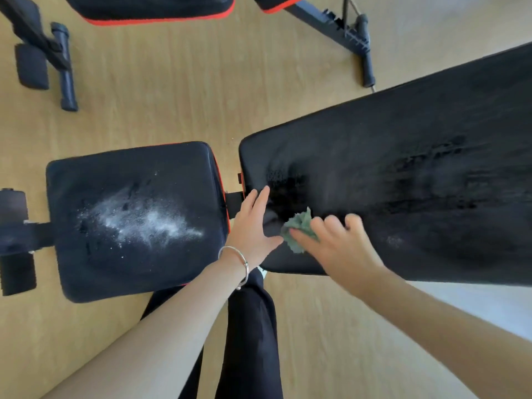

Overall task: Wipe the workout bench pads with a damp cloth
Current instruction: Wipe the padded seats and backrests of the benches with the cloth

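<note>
Hands lie close together just past centre toward 5 o'clock, both on the near left end of the long black padded back pad (403,156), which runs off toward 3 o'clock.

The left hand (253,228) rests palm down on that pad's corner. Its fingers are straight and spread toward 12 o'clock, and its thumb is stretched toward 3 o'clock. It holds nothing. A silver bangle (245,264) circles its wrist, and the bare forearm comes in from 7 o'clock.

The right hand (342,249), slightly blurred, grips the crumpled green cloth (300,224). Its thumb lies across the cloth and its fingers are curled above it. The cloth sits on the pad between the two hands, just beside the left thumb. The right forearm comes in from 4 o'clock.

Darker streaks mark the back pad toward 3 o'clock.

At 9 o'clock sits the square black seat pad with red edging (172,168), apart from the hands, with white powder (149,223) scattered across its middle.

A black trouser leg (253,326) stands at 6 o'clock on the pale wooden floor (172,96). A second black-and-red bench (161,10) lies at 12 o'clock.
</note>
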